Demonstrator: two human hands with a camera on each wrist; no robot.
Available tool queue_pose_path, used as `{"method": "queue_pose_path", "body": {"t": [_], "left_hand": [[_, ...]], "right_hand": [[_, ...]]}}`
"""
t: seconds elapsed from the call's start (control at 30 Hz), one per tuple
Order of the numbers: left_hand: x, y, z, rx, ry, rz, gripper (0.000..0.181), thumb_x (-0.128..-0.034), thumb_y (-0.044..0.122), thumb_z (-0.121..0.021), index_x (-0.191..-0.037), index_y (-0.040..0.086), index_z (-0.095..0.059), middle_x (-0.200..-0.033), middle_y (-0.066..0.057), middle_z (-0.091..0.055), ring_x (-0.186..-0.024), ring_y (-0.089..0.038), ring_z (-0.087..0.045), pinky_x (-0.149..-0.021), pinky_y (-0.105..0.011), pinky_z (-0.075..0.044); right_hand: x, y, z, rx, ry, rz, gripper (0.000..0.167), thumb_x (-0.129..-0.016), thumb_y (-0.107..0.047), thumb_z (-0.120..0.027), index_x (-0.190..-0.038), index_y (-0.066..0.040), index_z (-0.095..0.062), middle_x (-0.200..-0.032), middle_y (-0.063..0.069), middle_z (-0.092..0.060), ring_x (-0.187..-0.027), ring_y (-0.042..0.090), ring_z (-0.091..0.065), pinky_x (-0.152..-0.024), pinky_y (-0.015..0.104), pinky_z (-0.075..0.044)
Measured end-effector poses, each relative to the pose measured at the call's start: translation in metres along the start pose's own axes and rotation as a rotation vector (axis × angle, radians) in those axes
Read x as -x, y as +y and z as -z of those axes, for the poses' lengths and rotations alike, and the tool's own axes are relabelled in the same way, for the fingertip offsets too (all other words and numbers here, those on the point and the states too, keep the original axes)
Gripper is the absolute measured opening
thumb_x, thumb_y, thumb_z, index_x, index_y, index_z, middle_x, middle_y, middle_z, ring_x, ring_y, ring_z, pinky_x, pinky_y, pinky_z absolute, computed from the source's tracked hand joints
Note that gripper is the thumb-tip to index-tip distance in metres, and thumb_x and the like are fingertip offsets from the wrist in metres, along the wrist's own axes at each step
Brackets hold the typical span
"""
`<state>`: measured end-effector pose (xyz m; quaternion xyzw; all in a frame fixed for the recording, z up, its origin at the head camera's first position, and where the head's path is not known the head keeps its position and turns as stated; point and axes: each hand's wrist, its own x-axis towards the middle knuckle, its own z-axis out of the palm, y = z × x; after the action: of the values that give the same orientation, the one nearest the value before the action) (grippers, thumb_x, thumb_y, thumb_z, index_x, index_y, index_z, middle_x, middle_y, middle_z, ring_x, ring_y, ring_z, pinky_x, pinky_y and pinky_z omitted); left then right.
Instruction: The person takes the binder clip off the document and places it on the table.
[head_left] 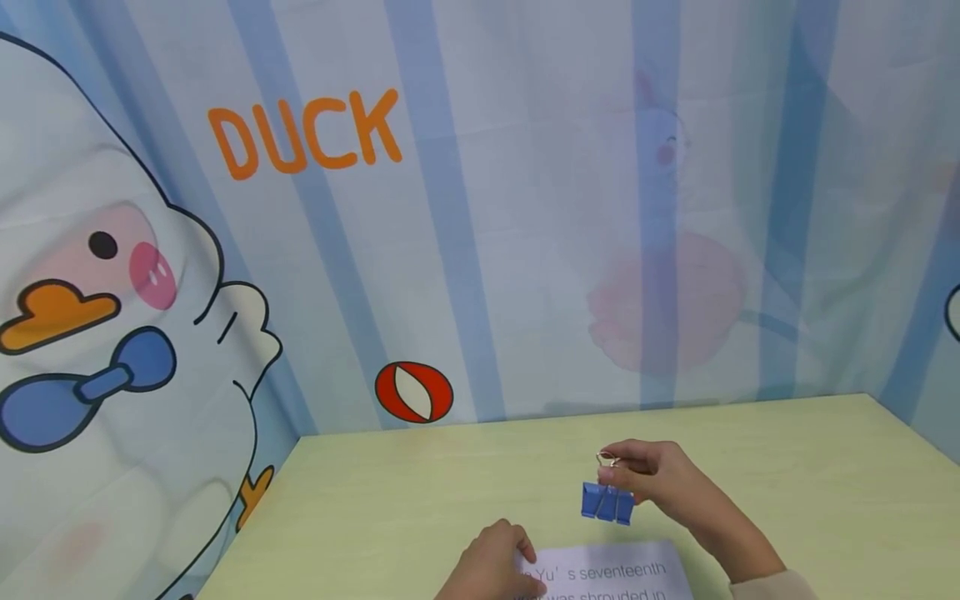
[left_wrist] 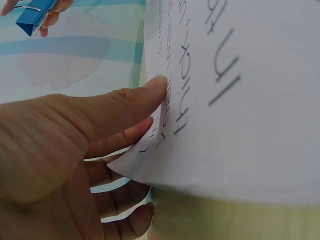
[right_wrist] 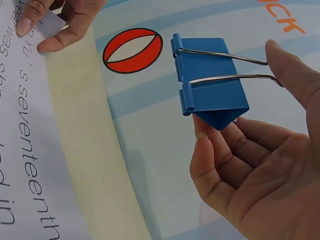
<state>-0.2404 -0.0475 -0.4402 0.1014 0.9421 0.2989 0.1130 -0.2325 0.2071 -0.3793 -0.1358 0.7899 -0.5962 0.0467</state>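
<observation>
A blue binder clip with silver wire handles hangs from my right hand, above the far edge of the printed paper. In the right wrist view the thumb presses one wire handle of the clip; its jaws look closed, with nothing between them. My left hand pinches the paper's far left corner. Up close in the left wrist view, the thumb lies on the printed face, fingers behind, and the corner of the paper bends. The near part of the paper lies outside the head view.
A pale yellow-green table spreads under both hands. Behind it hangs a blue and white striped curtain with a printed duck, a red and white ball and orange lettering.
</observation>
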Motion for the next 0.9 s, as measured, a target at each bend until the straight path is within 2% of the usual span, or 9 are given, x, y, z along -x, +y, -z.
{"method": "queue_pose_path", "body": {"t": [0.2, 0.37, 0.5, 0.67, 0.9], "left_hand": [[-0.001, 0.001, 0.001, -0.005, -0.003, 0.016, 0.029, -0.0728, 0.010, -0.091, -0.083, 0.010, -0.064, -0.087, -0.003, -0.053, -0.080, -0.026, -0.050, -0.081, -0.050, -0.045], [-0.001, 0.003, 0.001, -0.007, -0.013, 0.043, 0.028, -0.0737, 0.009, -0.090, -0.083, 0.010, -0.064, -0.088, -0.003, -0.053, -0.080, -0.027, -0.051, -0.081, -0.050, -0.045], [-0.001, 0.002, 0.003, -0.005, -0.023, 0.024, 0.029, -0.0732, 0.006, -0.090, -0.084, 0.010, -0.063, -0.087, -0.003, -0.052, -0.081, -0.026, -0.051, -0.082, -0.050, -0.045], [0.000, 0.002, 0.004, -0.002, -0.031, -0.007, 0.028, -0.0725, 0.003, -0.089, -0.084, 0.010, -0.064, -0.088, -0.002, -0.052, -0.081, -0.026, -0.051, -0.081, -0.050, -0.046], [-0.002, 0.001, 0.004, -0.005, -0.049, -0.006, 0.026, -0.0733, 0.004, -0.089, -0.084, 0.010, -0.066, -0.088, -0.003, -0.051, -0.082, -0.026, -0.050, -0.082, -0.050, -0.046]], "right_hand": [[0.001, -0.003, 0.003, 0.004, -0.006, -0.018, 0.061, -0.097, -0.033, -0.069, -0.139, 0.009, -0.052, -0.125, 0.018, -0.067, -0.107, 0.023, -0.066, -0.081, 0.042, -0.052], [0.004, -0.003, 0.012, 0.006, -0.001, -0.009, 0.058, -0.100, -0.031, -0.064, -0.140, 0.009, -0.051, -0.125, 0.017, -0.067, -0.115, 0.032, -0.063, -0.079, 0.041, -0.052], [0.006, -0.005, 0.017, 0.002, -0.003, 0.003, 0.056, -0.102, -0.030, -0.062, -0.139, 0.009, -0.051, -0.122, 0.014, -0.068, -0.116, 0.035, -0.062, -0.078, 0.041, -0.052], [0.007, -0.007, 0.020, -0.003, -0.006, 0.010, 0.055, -0.101, -0.029, -0.062, -0.138, 0.010, -0.052, -0.120, 0.014, -0.069, -0.114, 0.031, -0.062, -0.078, 0.040, -0.052], [0.008, -0.005, 0.023, -0.024, -0.007, -0.003, 0.057, -0.101, -0.029, -0.062, -0.139, 0.011, -0.050, -0.120, 0.013, -0.068, -0.105, 0.022, -0.062, -0.078, 0.037, -0.053]]}}
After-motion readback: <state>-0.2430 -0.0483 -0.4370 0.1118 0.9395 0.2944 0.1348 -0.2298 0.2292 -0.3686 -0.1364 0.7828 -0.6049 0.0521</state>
